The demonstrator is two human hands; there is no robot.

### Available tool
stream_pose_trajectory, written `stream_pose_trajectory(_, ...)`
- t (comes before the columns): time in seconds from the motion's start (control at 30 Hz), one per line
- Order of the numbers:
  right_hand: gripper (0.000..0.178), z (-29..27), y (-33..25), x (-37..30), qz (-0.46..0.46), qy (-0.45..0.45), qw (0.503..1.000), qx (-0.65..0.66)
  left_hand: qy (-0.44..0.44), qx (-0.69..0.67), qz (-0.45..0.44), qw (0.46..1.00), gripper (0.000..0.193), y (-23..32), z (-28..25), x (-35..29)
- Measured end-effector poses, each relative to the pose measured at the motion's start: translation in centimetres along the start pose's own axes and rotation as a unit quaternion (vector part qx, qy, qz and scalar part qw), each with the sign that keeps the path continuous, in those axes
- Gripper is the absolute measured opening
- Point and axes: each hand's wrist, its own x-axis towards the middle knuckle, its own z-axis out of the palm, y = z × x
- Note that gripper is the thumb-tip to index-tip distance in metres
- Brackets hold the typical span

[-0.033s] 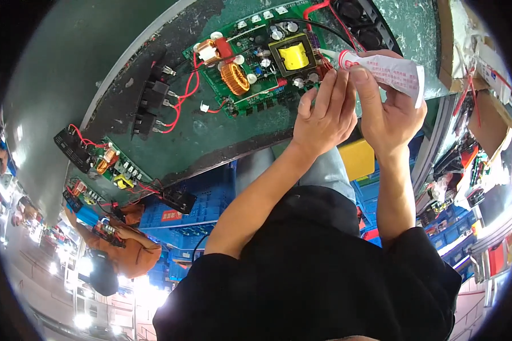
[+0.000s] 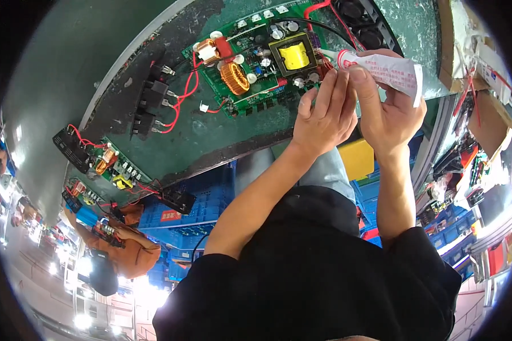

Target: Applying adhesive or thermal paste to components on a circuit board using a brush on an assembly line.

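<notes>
A green circuit board (image 2: 256, 62) with a yellow transformer (image 2: 294, 55) and a copper coil (image 2: 234, 78) lies on the dark green bench mat (image 2: 210, 136). My right hand (image 2: 389, 116) grips a white squeeze tube (image 2: 392, 71); its nozzle points left onto the board's right edge, beside the transformer. My left hand (image 2: 324, 116) reaches up beside it, fingers held together and pressed against the tube's front end near the nozzle. Both forearms rise from my dark-clothed body below.
A black connector block (image 2: 148, 96) joins the board by red wires (image 2: 182, 96). Black fans (image 2: 361, 23) sit above the board. A second board (image 2: 116, 167) lies at the mat's left. Blue crates (image 2: 199, 199), a yellow box (image 2: 358, 159), cardboard (image 2: 489, 113), and a person in orange (image 2: 125, 250) surround the bench.
</notes>
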Motion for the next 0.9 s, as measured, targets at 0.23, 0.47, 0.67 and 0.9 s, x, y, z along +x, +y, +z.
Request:
stream_pose_trajectory(0.23,0.016,0.6,0.2,0.1,-0.027,-0.004,0.999,-0.039,0.019,0.000,-0.010,1.000,0.039,0.1,0.1,0.1)
stream_pose_trajectory(0.47,0.018,1.2,0.9,0.5,-0.079,0.026,0.995,-0.056,0.045,0.000,-0.004,0.999,0.046,0.0,0.7,0.0)
stream_pose_trajectory(0.67,0.022,1.3,1.0,0.5,-0.077,0.045,0.994,-0.057,0.041,-0.003,-0.003,0.999,0.046,0.1,0.5,0.0)
stream_pose_trajectory(0.9,0.022,1.1,0.9,0.6,-0.083,0.033,0.993,-0.075,0.026,-0.009,-0.017,0.999,0.038,0.2,0.2,-0.1)
